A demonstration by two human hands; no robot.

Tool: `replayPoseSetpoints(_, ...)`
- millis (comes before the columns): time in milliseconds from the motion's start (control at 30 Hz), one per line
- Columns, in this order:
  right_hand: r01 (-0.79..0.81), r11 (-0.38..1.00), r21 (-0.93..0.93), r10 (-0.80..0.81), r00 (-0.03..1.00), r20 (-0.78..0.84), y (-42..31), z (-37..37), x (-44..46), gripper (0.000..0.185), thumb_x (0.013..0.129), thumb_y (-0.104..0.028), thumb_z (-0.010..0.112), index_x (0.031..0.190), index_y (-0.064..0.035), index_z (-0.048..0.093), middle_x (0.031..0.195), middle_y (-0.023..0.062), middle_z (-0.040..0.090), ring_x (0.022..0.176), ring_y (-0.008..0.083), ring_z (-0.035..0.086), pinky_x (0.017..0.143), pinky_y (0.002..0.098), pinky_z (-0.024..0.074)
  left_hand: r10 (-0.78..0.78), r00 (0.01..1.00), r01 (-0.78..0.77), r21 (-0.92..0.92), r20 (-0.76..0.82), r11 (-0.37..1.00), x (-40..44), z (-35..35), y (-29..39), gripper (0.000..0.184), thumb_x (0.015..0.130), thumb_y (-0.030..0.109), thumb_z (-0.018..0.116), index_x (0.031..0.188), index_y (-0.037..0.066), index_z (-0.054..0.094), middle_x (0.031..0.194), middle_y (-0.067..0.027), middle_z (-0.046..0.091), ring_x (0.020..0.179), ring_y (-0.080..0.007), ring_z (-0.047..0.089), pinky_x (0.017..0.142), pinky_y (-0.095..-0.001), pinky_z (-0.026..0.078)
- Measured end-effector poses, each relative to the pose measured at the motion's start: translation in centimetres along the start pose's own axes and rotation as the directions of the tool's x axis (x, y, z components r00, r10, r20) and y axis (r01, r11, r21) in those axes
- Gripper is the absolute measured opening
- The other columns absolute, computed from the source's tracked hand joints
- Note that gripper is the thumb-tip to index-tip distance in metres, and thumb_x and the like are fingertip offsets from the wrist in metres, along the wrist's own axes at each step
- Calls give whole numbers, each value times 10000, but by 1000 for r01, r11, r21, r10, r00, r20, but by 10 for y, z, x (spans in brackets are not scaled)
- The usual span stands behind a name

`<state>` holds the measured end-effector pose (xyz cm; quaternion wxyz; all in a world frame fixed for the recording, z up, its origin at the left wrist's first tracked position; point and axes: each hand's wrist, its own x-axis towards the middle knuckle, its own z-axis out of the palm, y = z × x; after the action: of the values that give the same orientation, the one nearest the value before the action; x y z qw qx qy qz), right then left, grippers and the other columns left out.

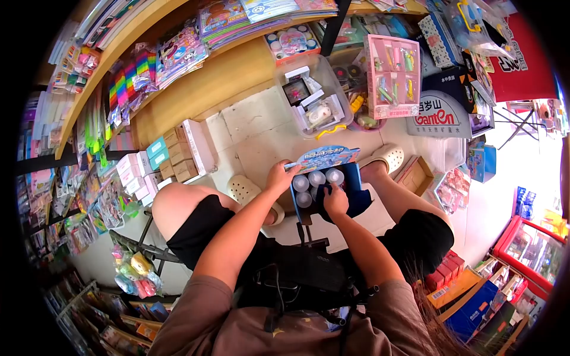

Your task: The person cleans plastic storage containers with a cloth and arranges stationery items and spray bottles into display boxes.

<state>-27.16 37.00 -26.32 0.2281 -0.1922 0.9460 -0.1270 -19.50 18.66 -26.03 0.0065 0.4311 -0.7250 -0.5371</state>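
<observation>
Between my knees sits a blue cardboard display box (358,176) with a printed header card (328,156) standing up at its back. Several round containers with clear tops (316,178) stand inside it. My left hand (280,178) grips the box's left rim near the header card, its thumb and fingers closed there. A dark navy cloth (357,202) is bunched over the right front part of the box. My right hand (336,200) is closed on that cloth, pressing it beside the containers. The cloth hides what lies under it.
A clear plastic bin (312,123) with small boxes stands ahead, beside a pink toy display box (393,77). Small cartons (177,155) are stacked at left. A Ganten carton (438,115) stands at right. Shelves of stationery (172,50) curve around the far left.
</observation>
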Motion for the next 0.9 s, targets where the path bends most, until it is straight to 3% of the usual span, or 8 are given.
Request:
replayPoseSetpoints(67, -32, 999, 10, 32, 999, -44, -5, -2, -6, 277, 786, -313, 594, 964, -107, 541, 722, 158, 623, 674, 356, 608, 592, 451, 476, -2, 1000, 2, 4, -15, 1000, -3, -2, 5, 413, 752, 404, 633, 848, 2, 623, 750, -172, 628, 681, -291, 605, 618, -371, 456)
replayPoseSetpoints(200, 336, 939, -72, -313, 924, 219, -22, -9, -23, 359, 770, -362, 610, 1003, -132, 462, 678, 143, 621, 589, 344, 606, 503, 449, 465, 14, 1000, -14, -20, -13, 1000, -3, -3, 5, 403, 756, 394, 629, 848, 2, 623, 745, -171, 628, 677, -295, 605, 617, -370, 456)
replayPoseSetpoints(233, 358, 927, -117, -320, 913, 253, -31, -8, -26, 425, 751, -395, 625, 1023, -122, 445, 671, 147, 619, 586, 333, 610, 497, 435, 467, 20, 1000, -20, -30, -7, 999, -3, -2, 7, 400, 757, 392, 628, 848, 2, 623, 744, -170, 628, 677, -295, 605, 616, -370, 456)
replayPoseSetpoints(400, 282, 940, -195, -190, 902, 389, -44, 5, -12, 414, 740, -428, 626, 957, -95, 508, 695, 145, 621, 674, 313, 623, 566, 415, 482, -9, 1000, 11, 42, -27, 999, -10, -6, 15, 379, 756, 382, 632, 822, 9, 629, 733, -169, 627, 672, -295, 606, 603, -368, 454)
replayPoseSetpoints(433, 274, 944, -185, -194, 912, 361, -43, 7, -12, 395, 745, -427, 621, 933, -93, 526, 700, 141, 622, 694, 309, 623, 581, 415, 482, -15, 999, 17, 60, -38, 998, -9, -6, 16, 375, 755, 380, 633, 817, 9, 631, 731, -169, 626, 670, -294, 606, 600, -368, 454)
replayPoseSetpoints(467, 267, 947, -177, -199, 924, 326, -41, 7, -9, 377, 750, -425, 617, 910, -91, 544, 705, 137, 623, 714, 305, 623, 595, 414, 481, 32, 999, -32, 8, 14, 999, -4, -5, 9, 369, 768, 371, 627, 851, 11, 627, 697, -134, 623, 631, -232, 600, 592, -335, 451)
replayPoseSetpoints(667, 23, 1000, 3, -23, 979, 202, -46, 4, -11, 401, 822, -428, 524, 929, -50, 606, 815, 183, 631, 774, 353, 607, 653, 438, 479, 45, 999, -45, -9, -5, 999, -6, -7, 11, 366, 768, 370, 626, 837, 11, 623, 682, -139, 616, 609, -232, 591, 570, -344, 441)
replayPoseSetpoints(900, 54, 993, -109, -19, 954, 300, -75, -2, 7, 484, 818, -475, 505, 812, -8, 629, 791, 215, 625, 759, 359, 617, 656, 438, 489, 45, 998, -43, 37, -32, 998, -4, 1, 4, 343, 762, 362, 634, 827, 26, 621, 670, -142, 609, 594, -254, 583, 559, -352, 442)
